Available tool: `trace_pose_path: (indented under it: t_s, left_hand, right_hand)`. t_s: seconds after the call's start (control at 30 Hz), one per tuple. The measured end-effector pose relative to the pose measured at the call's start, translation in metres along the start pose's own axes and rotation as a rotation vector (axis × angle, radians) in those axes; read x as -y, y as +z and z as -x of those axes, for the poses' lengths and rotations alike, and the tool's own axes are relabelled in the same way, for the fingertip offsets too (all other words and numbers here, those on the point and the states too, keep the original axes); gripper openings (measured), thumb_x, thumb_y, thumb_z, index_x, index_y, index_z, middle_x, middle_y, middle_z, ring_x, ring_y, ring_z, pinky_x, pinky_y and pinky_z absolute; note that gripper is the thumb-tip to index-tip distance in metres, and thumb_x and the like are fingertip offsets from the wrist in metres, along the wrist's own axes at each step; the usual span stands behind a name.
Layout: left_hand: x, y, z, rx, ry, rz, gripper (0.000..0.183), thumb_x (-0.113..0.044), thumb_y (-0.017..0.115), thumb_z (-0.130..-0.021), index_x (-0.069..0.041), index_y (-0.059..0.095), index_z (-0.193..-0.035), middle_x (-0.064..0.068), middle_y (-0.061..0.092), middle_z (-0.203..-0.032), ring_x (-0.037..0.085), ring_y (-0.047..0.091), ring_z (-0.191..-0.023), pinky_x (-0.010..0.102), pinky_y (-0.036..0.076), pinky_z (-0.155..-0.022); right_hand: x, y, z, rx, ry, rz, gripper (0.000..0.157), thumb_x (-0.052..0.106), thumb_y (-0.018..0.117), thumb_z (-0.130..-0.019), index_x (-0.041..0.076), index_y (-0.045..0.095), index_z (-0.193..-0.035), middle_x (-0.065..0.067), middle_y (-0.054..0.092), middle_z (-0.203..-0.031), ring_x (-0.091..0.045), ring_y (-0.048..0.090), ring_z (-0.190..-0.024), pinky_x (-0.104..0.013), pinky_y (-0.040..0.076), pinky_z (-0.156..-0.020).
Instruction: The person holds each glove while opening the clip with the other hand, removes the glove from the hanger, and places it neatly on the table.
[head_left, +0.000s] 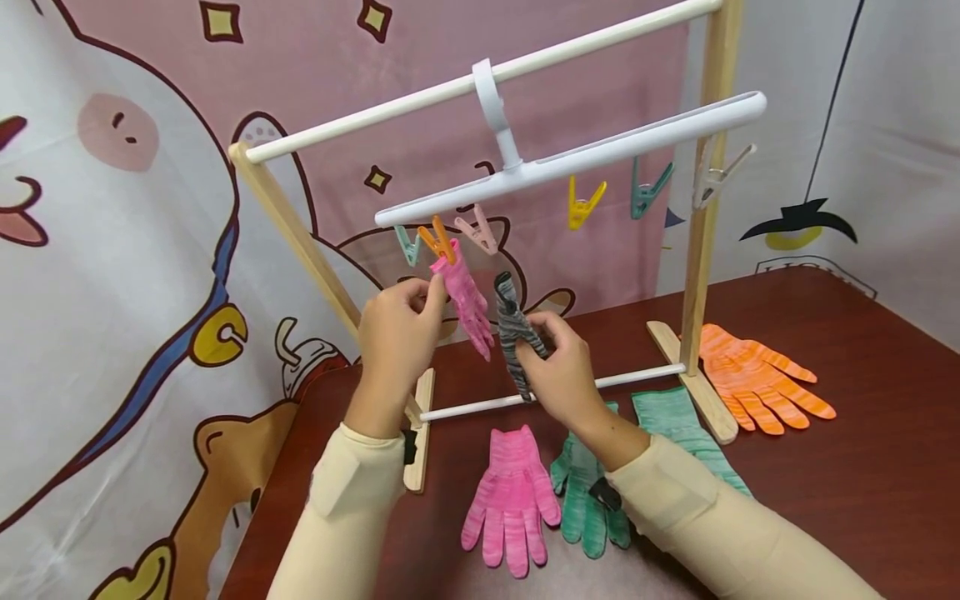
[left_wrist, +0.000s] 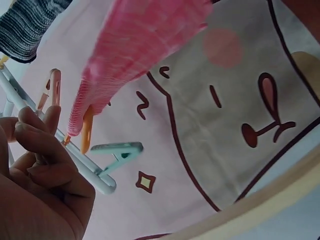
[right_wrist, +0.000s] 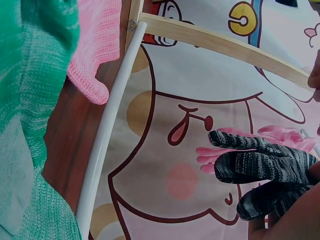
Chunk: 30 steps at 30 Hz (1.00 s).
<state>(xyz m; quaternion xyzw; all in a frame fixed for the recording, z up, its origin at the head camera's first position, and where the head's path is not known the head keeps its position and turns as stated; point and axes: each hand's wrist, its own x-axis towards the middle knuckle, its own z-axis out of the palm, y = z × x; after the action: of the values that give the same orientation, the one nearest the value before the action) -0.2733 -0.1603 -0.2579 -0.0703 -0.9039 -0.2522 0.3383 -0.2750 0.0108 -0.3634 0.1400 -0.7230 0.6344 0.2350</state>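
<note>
A pink glove (head_left: 467,300) hangs from the hanger (head_left: 585,158) by an orange clothespin (head_left: 442,240). Close beside its cuff is my left hand (head_left: 401,329), fingers loosely bent; in the left wrist view nothing shows between the fingers (left_wrist: 37,135). My right hand (head_left: 558,362) grips a black-and-grey knit glove (head_left: 513,333), thumb on the near side, just right of the hanging pink one. In the right wrist view, the knit glove's (right_wrist: 265,165) fingers point away from the hand. A pale pink clothespin (head_left: 480,232) and a mint clothespin (head_left: 407,246) flank the orange one.
Yellow (head_left: 583,204), teal (head_left: 648,192) and whitish clothespins (head_left: 712,179) hang at the right. The hanger hooks over the rack's white bar (head_left: 600,46). On the table (head_left: 847,333) lie a pink glove (head_left: 513,492), green gloves (head_left: 690,429) and an orange glove (head_left: 757,375).
</note>
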Motion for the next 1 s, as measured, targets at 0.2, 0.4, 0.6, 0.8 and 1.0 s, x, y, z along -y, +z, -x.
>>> trace_pose_path:
  t_s: [0.2, 0.4, 0.6, 0.8, 1.0]
  left_hand:
    - [0.014, 0.0, 0.013, -0.031, 0.004, 0.025, 0.036, -0.041, 0.049, -0.091, -0.018, 0.068, -0.072, -0.005, 0.051, -0.049, 0.011, 0.043, -0.044, 0.029, 0.033, -0.042]
    - [0.036, 0.002, 0.026, -0.138, -0.035, 0.037, 0.029, -0.037, 0.053, -0.09, -0.018, 0.07, -0.076, -0.005, 0.057, -0.053, 0.011, 0.044, -0.046, 0.029, 0.033, -0.044]
    - [0.062, 0.007, 0.039, -0.263, -0.109, 0.091, 0.028, -0.037, 0.055, -0.089, -0.014, 0.066, -0.077, -0.003, 0.059, -0.058, 0.011, 0.048, -0.05, 0.027, 0.035, -0.049]
    - [0.083, 0.012, 0.046, -0.313, -0.166, 0.209, 0.025, -0.034, 0.058, -0.088, -0.009, 0.056, -0.089, -0.001, 0.055, -0.067, 0.01, 0.05, -0.057, 0.021, 0.038, -0.05]
    - [0.098, 0.016, 0.049, -0.321, -0.276, 0.218, 0.042, -0.039, 0.06, -0.086, -0.012, 0.042, -0.113, -0.001, 0.048, -0.066, 0.015, 0.045, -0.053, 0.024, 0.036, -0.049]
  right_hand:
    - [0.0, 0.0, -0.001, -0.003, 0.001, 0.013, 0.02, 0.012, 0.061, -0.084, 0.015, 0.06, -0.104, -0.003, 0.064, -0.085, -0.011, 0.059, -0.074, -0.026, 0.05, -0.064]
    - [0.0, 0.001, -0.002, 0.009, 0.025, -0.018, 0.024, 0.01, 0.06, -0.085, 0.013, 0.057, -0.108, -0.004, 0.064, -0.089, -0.012, 0.059, -0.077, -0.025, 0.05, -0.065]
    - [0.014, -0.003, -0.001, 0.021, 0.044, -0.02, 0.03, 0.005, 0.057, -0.086, 0.009, 0.053, -0.115, -0.009, 0.064, -0.096, -0.012, 0.059, -0.078, -0.024, 0.05, -0.067]
    - [0.027, -0.009, -0.001, 0.052, 0.097, -0.052, 0.037, 0.002, 0.054, -0.086, 0.003, 0.046, -0.122, -0.016, 0.061, -0.105, -0.018, 0.06, -0.087, -0.023, 0.05, -0.068]
    - [0.01, -0.006, -0.005, 0.088, 0.106, -0.102, 0.039, 0.005, 0.053, -0.087, 0.007, 0.044, -0.125, -0.011, 0.058, -0.111, -0.016, 0.058, -0.096, -0.026, 0.05, -0.072]
